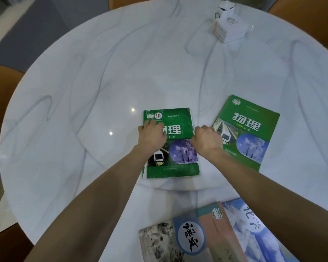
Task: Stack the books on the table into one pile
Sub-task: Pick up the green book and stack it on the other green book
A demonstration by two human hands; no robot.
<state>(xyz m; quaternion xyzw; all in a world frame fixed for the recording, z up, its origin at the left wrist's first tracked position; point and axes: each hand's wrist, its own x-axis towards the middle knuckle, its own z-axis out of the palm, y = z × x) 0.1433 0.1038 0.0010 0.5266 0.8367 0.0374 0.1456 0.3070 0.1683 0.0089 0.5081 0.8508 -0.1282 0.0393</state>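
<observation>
Nearest us, at the table's near edge: a book with an ink-wash cover and blue oval label (170, 241), lying over a salmon-covered book (216, 229), which in turn overlaps a blue-and-white book (254, 224) to its right. All three lie flat, fanned rather than squared.

Centre of the round white marble table (83, 91): a worn green physics book (175, 148), face up, with a second cover edge showing along its left side, so we cannot tell whether it is one volume or two.

Our left hand (151, 135) rests palm-down on this book's upper left part, fingers loosely spread and flat on the cover, gripping nothing.

Our right hand (206, 138) sits at the book's right edge, fingers curled under; we cannot tell whether they pinch the edge or merely touch it. The knuckles lie close to the neighbouring book.

Right of centre: a second green physics book (250, 133), cleaner, face up, tilted clockwise, apart from the central one.

Far side, well away from the books: a small white box stack (229, 29).

Brown chair backs (2, 103) ring the table.
</observation>
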